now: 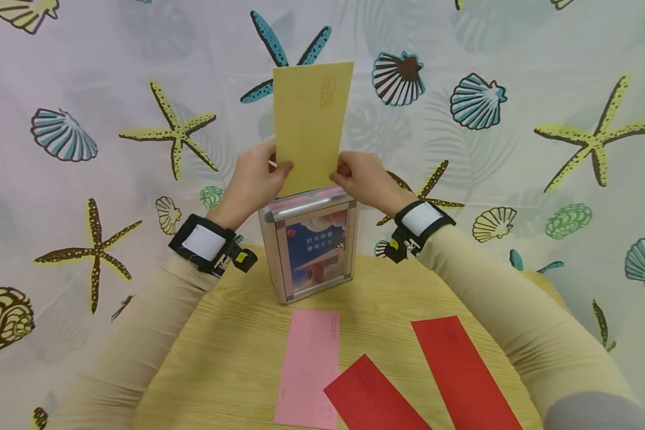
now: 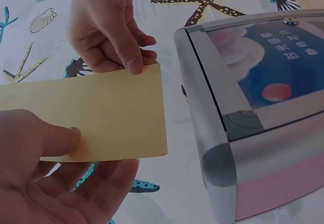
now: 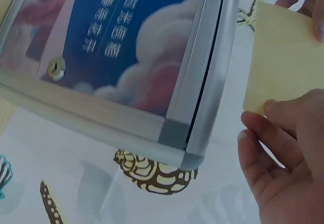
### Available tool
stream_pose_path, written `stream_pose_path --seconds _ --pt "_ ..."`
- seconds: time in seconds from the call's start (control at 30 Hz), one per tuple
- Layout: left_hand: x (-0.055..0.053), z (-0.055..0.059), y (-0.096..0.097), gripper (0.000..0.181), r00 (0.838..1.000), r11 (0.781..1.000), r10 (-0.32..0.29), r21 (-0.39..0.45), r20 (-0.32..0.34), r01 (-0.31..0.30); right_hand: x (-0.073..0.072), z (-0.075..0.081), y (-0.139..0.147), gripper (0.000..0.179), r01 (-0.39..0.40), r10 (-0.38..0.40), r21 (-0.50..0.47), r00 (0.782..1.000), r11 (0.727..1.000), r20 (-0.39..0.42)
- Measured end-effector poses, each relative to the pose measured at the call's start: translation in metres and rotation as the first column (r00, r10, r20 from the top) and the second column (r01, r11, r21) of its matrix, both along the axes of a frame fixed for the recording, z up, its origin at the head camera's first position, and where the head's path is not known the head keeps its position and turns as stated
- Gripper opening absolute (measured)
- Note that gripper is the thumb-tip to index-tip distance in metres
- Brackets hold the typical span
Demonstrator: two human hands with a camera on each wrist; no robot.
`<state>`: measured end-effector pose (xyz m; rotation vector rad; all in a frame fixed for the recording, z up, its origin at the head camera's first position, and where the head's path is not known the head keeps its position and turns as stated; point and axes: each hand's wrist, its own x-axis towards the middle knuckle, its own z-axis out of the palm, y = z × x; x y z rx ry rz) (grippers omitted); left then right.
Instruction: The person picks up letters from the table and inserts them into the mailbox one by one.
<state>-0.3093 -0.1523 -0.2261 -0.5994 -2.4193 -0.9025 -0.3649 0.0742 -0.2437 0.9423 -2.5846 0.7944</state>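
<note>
A yellow envelope (image 1: 310,122) stands upright over the top of a metal-framed letter box (image 1: 317,251). My left hand (image 1: 258,176) pinches its left edge, thumb on the front face. At the lower right corner, my right hand (image 1: 368,179) pinches it between thumb and fingers. In the left wrist view the envelope's (image 2: 111,115) lower end is apart from the box (image 2: 217,133). The right wrist view also shows a gap between the envelope (image 3: 283,57) and the box's rim (image 3: 215,82). The slot on the box top is mostly hidden in the head view.
On the wooden table (image 1: 226,340) in front of the box lie a pink envelope (image 1: 309,370) and two red envelopes, one in the middle (image 1: 376,397) and one to the right (image 1: 464,376). A cloth (image 1: 113,54) printed with starfish and shells hangs behind. The box door has a small lock (image 3: 56,68).
</note>
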Motion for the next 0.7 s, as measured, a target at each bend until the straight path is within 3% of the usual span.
stream_pose_path --seconds 0.07,0.17,0.43,0.7 --pt "-0.005 0.001 -0.002 0.024 1.0 1.0 0.001 -0.025 0.017 0.0 -0.005 0.007 -0.002 0.018 0.003 -0.006 0.029 0.996 1.0 0.09" --pt "-0.011 0.003 -0.004 0.022 1.0 0.999 -0.004 -0.054 0.023 0.006 -0.012 0.017 -0.005 0.021 0.013 -0.025 0.084 0.989 0.996 0.149" --pt "-0.019 0.002 -0.005 0.022 1.0 0.998 -0.016 -0.064 0.022 0.017 -0.025 0.031 -0.014 0.027 0.049 -0.078 0.222 0.989 0.974 0.126" --pt "-0.028 -0.007 -0.009 0.027 0.998 0.995 -0.05 -0.08 0.043 0.053 -0.032 0.022 -0.013 0.022 0.03 -0.064 0.203 0.984 0.979 0.164"
